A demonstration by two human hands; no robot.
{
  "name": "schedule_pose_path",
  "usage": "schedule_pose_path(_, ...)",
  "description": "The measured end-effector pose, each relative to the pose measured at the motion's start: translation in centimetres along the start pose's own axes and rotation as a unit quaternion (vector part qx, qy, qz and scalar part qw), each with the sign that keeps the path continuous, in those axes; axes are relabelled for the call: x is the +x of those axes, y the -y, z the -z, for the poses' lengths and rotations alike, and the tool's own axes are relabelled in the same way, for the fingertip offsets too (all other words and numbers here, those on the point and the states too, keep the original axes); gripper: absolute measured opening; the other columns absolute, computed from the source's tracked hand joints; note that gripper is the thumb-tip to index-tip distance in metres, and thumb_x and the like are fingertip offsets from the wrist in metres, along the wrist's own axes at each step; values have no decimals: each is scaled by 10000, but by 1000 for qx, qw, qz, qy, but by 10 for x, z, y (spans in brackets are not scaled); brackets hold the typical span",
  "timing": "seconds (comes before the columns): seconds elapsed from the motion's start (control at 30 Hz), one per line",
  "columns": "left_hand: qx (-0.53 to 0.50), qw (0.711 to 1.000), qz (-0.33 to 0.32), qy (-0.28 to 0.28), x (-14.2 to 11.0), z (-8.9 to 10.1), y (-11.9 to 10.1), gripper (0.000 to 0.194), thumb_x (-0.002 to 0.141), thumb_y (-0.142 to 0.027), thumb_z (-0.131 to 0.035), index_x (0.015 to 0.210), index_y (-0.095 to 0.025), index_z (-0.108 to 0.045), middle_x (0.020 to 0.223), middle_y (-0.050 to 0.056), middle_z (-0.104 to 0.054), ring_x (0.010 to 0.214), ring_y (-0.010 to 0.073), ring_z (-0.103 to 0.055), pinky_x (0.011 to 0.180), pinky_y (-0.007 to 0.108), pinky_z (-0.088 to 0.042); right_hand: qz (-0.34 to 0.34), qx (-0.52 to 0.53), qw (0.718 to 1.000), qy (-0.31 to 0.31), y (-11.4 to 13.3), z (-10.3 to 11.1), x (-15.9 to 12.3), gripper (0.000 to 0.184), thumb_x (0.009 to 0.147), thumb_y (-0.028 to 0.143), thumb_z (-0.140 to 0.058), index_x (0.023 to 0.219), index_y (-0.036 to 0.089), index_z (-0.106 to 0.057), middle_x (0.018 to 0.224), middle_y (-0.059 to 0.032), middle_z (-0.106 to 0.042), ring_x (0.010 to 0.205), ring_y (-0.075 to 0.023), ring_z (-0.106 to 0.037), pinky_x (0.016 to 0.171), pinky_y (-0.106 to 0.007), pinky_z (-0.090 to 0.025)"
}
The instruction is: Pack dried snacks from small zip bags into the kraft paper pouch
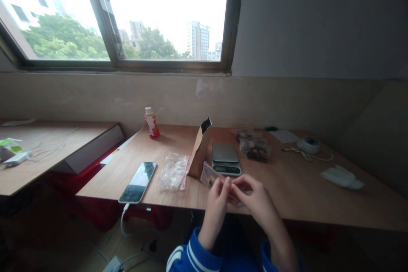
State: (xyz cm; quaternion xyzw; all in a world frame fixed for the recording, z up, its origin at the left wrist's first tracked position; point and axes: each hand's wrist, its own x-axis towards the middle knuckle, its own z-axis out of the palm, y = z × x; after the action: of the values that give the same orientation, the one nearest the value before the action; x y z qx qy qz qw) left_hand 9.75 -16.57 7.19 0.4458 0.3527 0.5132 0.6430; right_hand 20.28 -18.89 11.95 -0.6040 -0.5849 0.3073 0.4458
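Observation:
My left hand point(218, 192) and my right hand point(252, 190) meet at the table's front edge, thumbs and fingers pinched together on a small clear zip bag point(208, 173). Part of the bag shows left of my fingers, with something small and brownish inside; my hands hide the rest. Just beyond them stands a kitchen scale point(225, 154) with a bare silver plate and a dark display. An open brown paper bag point(198, 149) is upright to its left. Flat clear zip bags point(174, 171) lie in a pile beside the paper bag.
A phone point(138, 182) on a charging cable lies at the front left, with a red-and-white bottle point(151, 122) behind. Filled clear bags point(255, 149) lie right of the scale. Farther right are a white round device point(308, 145) with a cord and a crumpled white item point(342, 177).

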Motion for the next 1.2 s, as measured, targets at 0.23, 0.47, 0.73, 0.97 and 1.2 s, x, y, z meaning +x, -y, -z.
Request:
schedule_pose_path(0.23, 43, 998, -16, 37, 1, 11, 0, 393, 816, -566, -527, 773, -180, -475, 592, -50, -494, 502, 97, -530, 475, 201, -425, -9, 65, 997, 31, -6, -7, 0, 280, 779, 435, -605, 651, 192, -547, 623, -38, -647, 584, -196, -634, 557, -286, -497)
schedule_pose_path(0.47, 186, 979, -52, 60, -1, 17, 3, 346, 900, -513, -414, 797, -195, -503, 615, -27, -524, 582, 128, -529, 572, 234, -410, -14, 125, 989, 79, -26, -2, 1, 319, 778, 459, -652, 643, 190, -547, 623, -11, -656, 627, -185, -644, 625, -288, -503)
schedule_pose_path(0.73, 126, 983, -64, 121, 0, 19, -5, 320, 910, -458, -435, 786, -171, -506, 642, -23, -479, 613, 116, -470, 602, 233, -388, -4, 243, 959, 145, -34, 6, 4, 354, 723, 479, -715, 667, 180, -534, 648, 2, -651, 637, -168, -638, 634, -285, -497)
schedule_pose_path(0.97, 174, 974, -111, 91, 1, 20, -4, 324, 914, -452, -427, 774, -171, -508, 597, -23, -461, 550, 101, -441, 538, 221, -343, -19, 282, 959, 39, -32, -6, 12, 333, 743, 445, -697, 649, 181, -519, 616, 24, -583, 602, -140, -571, 606, -255, -461)
schedule_pose_path(1.2, 202, 971, -93, 91, 1, 25, -2, 408, 886, -499, -453, 632, -179, -458, 554, -18, -473, 508, 93, -427, 493, 212, -318, -67, 250, 920, -293, -63, 12, 22, 344, 674, 471, -735, 737, 188, -551, 724, -30, -673, 705, -202, -649, 608, -289, -514)
